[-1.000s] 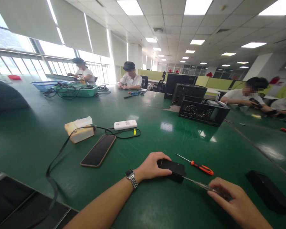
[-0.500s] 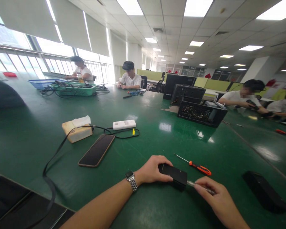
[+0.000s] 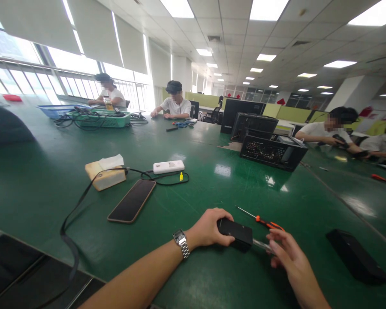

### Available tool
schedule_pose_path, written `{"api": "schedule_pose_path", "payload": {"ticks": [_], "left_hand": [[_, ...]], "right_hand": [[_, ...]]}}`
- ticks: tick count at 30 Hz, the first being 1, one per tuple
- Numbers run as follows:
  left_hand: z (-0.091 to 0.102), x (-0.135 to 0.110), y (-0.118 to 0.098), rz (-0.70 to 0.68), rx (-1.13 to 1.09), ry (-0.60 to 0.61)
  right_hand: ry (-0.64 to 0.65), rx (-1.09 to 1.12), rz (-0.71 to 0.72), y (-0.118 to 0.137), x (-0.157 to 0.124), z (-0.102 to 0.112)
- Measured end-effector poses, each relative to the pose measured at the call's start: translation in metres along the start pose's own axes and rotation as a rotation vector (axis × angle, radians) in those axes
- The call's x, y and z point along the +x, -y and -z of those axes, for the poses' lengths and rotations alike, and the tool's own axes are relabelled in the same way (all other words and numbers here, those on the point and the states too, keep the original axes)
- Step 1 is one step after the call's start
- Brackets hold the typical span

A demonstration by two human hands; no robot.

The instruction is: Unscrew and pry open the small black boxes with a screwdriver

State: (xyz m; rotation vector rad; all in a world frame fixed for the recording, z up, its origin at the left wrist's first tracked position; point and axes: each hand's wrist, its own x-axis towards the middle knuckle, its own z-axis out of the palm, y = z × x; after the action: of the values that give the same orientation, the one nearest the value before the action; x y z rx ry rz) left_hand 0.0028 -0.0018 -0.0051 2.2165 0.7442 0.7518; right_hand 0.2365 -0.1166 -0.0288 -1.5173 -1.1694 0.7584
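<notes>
The left hand (image 3: 208,227) gripped a black box (image 3: 241,235) at near centre; the half-curled right hand (image 3: 288,254) loosely pinched a clear screwdriver (image 3: 261,245) at the box's right end; an orange screwdriver (image 3: 266,222) lay farther off.

The box (image 3: 243,235) is right of the phone (image 3: 131,201), before a screwdriver (image 3: 265,221).

A wristwatch (image 3: 181,243) circles the left wrist, just above the left hand (image 3: 209,228). Its dark, glossy face (image 3: 179,235) has a squarish outline with rounded corners, framed in silver-coloured metal. The bracelet (image 3: 185,250) is shiny silver links in rows. The left forearm (image 3: 138,277), right hand (image 3: 291,257) and right forearm (image 3: 310,292) are bare.
</notes>
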Motion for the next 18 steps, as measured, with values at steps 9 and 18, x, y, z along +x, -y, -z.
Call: {"api": "schedule_pose_path", "payload": {"ticks": [9, 18], "left_hand": [[0.001, -0.002, 0.0, 0.02, -0.016, -0.008], [0.003, -0.005, 0.006, 0.115, -0.147, 0.003]], "right_hand": [[-0.376, -0.243, 0.442, 0.024, -0.018, 0.027], [0.29, -0.791, 0.433, -0.012, -0.014, 0.001]]}}
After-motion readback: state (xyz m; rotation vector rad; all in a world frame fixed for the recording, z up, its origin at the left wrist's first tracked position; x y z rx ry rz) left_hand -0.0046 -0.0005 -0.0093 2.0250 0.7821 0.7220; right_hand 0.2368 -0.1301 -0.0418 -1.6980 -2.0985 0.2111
